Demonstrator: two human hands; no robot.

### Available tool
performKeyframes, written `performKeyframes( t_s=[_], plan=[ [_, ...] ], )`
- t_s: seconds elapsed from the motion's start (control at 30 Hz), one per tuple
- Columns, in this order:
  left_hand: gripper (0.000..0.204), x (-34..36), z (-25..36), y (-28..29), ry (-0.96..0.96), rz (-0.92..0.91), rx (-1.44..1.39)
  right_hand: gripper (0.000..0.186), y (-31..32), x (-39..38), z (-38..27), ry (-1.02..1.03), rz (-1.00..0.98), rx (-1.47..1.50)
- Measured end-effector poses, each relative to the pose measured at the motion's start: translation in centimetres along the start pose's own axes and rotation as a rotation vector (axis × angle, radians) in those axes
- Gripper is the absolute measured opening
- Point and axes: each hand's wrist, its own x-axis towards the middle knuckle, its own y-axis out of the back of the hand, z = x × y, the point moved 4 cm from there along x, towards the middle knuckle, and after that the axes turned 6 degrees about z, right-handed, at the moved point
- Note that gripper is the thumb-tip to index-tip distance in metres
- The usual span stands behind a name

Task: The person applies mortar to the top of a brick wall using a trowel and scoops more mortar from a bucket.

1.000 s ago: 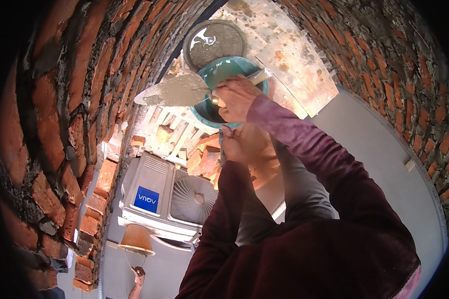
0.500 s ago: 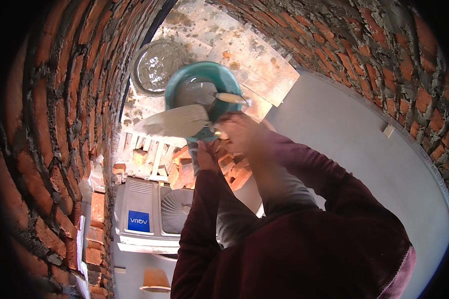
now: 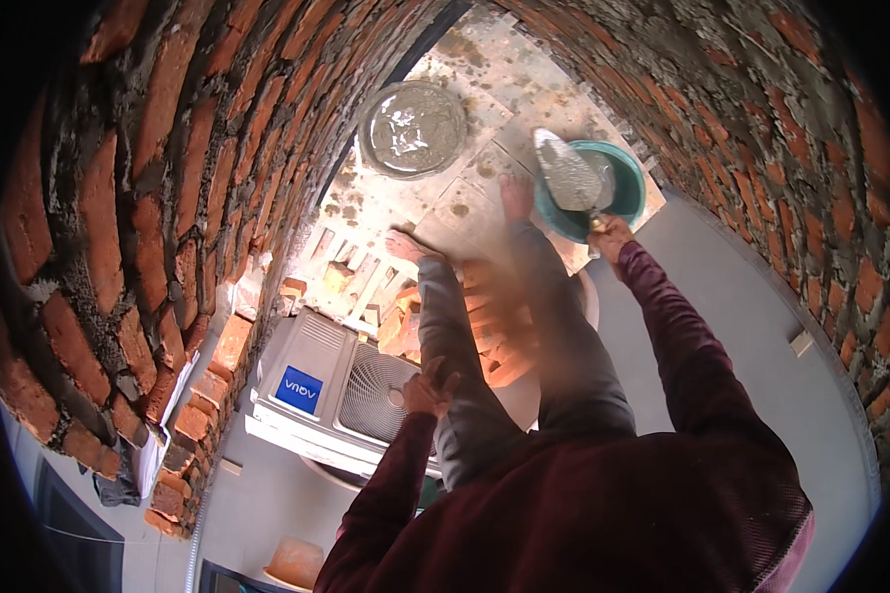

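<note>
Red brick wall (image 3: 119, 227) with grey mortar joints curves up along the left side, and a second brick wall (image 3: 791, 128) closes the right side; so two walls are in view. Between them, at the feet, lies a floor of pale boards (image 3: 524, 79) spotted with mortar.

At the left edge of these boards stands one round grey pan of wet mortar (image 3: 412, 127). Below it is a loose heap of red bricks (image 3: 396, 316), too many and too blurred to count, and one white outdoor air-conditioner unit with a round fan grille (image 3: 341, 385).

The left hand (image 3: 428, 387) rests on the left knee; it holds nothing, its fingers curl loosely. Two bare feet stand on the boards.

At the right edge of the boards sits one teal round plastic basin (image 3: 623, 188). The right hand (image 3: 608, 235) has its grip closed around the handle of one steel trowel loaded with grey mortar (image 3: 570, 170), which is held just above the basin.

I judge that the step in hand is taking mortar up from the basin. The next move calls for carrying the trowel level, so the load does not slide off, to a place on the wall where a brick must be bedded.
</note>
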Motion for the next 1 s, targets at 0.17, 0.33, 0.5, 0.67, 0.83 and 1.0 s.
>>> performKeyframes(
  t_s=[0.17,0.33,0.5,0.67,0.83,1.0],
  plan=[
    [0.049,3.1,2.7,-0.8,-0.018,0.21,-0.068,0.024,3.5,7.8,6.5,0.031,0.136,-0.36],
    [0.046,5.5,-0.7,-3.4,0.002,0.092,-0.069,0.034,10.1,10.7,14.8,0.025,0.273,-0.471],
    [0.044,5.6,-2.2,-2.5,0.025,0.051,-0.073,0.041,1.9,2.3,-1.4,0.265,0.129,-1.217],
    [0.05,14.6,-8.6,-5.0,0.184,-0.084,-0.445,0.043,-7.6,1.0,-13.4,0.434,-0.144,-1.36],
    [0.071,29.1,-22.0,-15.4,0.21,0.152,-0.312,0.039,-16.3,6.5,-23.2,0.56,-0.12,-1.623],
    [0.099,37.8,-17.1,-15.2,-0.023,0.33,-0.171,0.036,-18.4,12.7,-19.5,0.77,-0.514,-1.698]
  ],
)
